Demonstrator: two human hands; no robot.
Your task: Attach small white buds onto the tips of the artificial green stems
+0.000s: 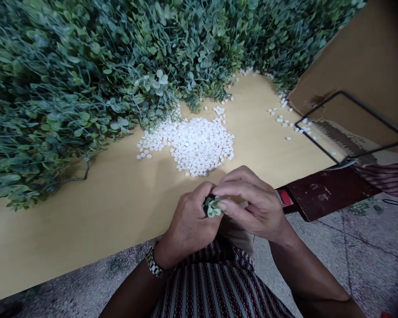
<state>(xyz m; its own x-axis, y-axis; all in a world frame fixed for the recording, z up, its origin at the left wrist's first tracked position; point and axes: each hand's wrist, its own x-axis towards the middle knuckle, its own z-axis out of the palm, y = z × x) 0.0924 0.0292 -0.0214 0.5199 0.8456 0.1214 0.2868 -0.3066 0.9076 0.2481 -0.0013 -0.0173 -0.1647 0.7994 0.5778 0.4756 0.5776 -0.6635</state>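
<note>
My left hand [194, 221], with a metal watch at the wrist, is closed around a small artificial leaf sprig [213, 207]. Only the sprig's pale green leaf tips and a dark part show between the fingers. From the right, my right hand [254, 201] pinches at the same spot, thumb and fingertips meeting the sprig's leaves. Whether it also holds some small piece is hidden. Both hands are just over the table's front edge. Beyond them lies a pile of small white plastic beads or caps [202, 143].
A large heap of artificial greenery [135, 53] covers the back and left of the tan tabletop [119, 203]. Loose white pieces lie scattered at right, near a thin black wire frame [378, 101] and a torn cardboard box [361, 57]. A dark red board [331, 192] sits below.
</note>
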